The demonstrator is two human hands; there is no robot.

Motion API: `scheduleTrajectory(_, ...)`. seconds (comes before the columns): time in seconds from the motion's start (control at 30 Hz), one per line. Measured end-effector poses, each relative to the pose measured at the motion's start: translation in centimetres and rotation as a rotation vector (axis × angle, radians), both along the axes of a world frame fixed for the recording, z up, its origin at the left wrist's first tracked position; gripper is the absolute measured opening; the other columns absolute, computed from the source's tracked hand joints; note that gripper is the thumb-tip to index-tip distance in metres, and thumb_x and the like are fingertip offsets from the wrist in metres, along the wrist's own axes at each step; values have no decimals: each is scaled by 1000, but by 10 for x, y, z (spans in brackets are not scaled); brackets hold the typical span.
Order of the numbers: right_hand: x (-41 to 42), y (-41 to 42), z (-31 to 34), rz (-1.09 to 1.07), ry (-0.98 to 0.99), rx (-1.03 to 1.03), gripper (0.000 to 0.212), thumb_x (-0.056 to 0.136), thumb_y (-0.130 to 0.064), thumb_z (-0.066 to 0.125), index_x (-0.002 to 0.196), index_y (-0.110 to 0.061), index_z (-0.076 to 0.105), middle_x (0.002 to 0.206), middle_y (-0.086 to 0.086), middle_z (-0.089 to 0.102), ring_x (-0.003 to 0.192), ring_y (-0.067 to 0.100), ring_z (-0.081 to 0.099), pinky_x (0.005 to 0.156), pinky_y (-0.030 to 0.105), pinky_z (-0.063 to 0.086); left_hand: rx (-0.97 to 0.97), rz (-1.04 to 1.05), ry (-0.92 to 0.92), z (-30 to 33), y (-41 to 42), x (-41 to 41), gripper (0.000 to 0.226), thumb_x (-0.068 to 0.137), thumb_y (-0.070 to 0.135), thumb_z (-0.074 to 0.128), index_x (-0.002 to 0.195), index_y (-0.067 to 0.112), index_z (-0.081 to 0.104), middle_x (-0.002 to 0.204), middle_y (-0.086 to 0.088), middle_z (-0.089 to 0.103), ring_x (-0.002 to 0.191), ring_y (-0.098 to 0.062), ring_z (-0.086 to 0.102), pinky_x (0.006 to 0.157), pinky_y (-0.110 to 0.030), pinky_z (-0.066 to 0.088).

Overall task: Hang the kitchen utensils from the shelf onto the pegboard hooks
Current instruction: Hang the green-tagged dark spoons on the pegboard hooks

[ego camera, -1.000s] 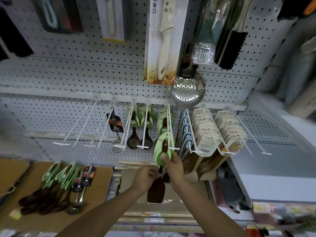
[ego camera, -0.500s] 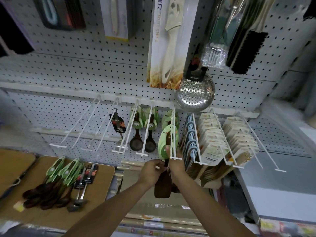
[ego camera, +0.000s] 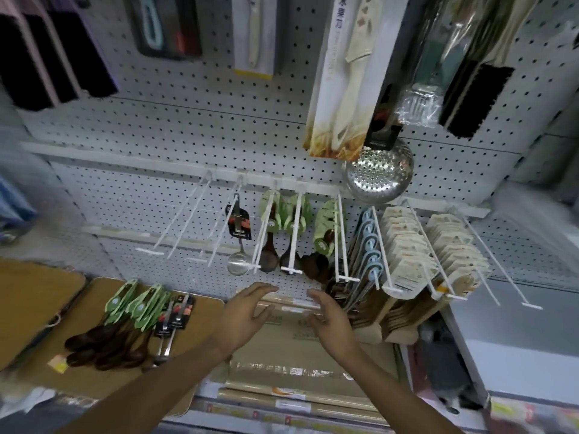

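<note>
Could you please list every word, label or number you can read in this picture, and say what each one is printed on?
"水果刀": down the upper edge of the tall knife box hanging on the pegboard.
Black tag above the strainer: white print, too blurred to read.
Green cards on the hung spoons: round logos, too small.
Black cards on the shelf utensils: unreadable.
Paper rolls below the hands: labels blurred.

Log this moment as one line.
left hand open, empty | right hand open, empty | green-carded spatula on hook | more utensils on shelf
</note>
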State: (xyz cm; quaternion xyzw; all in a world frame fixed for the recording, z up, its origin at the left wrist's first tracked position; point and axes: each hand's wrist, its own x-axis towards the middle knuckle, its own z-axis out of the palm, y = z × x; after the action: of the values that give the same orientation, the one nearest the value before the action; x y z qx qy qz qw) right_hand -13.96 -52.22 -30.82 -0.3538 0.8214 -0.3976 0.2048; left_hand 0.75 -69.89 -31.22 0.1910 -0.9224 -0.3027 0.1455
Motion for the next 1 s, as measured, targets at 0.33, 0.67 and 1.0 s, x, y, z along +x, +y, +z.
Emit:
scheduleTrajectory(0.33,73,-49,43,408,446,-47,49,93,-25,63,140,-26,48,140,-8,49,130,5,37,106,17,26,-100,-96,94,25,-48,109,41,96,45,60,136,39,55,135,24,52,126,9,46,107,-10,35)
scheduleTrajectory(0.67,141,-117,40,616,455,-71,52,93,-39,62,142,-28,46,142,-12,47,129,2,37,105,21,31,-160,43,67,31,-97,210,48,92,44,67,137,33,54,140,18,52,130,1,47,108,-26,43)
scheduleTrajectory(1.0,171,-214,7,824,371,-17,56,92,-58,52,142,-36,41,144,-17,42,133,-1,33,111,28,32,-166,296,-55,-2,-150,295,44,89,47,67,128,27,61,134,10,58,124,-8,54,102,-28,47)
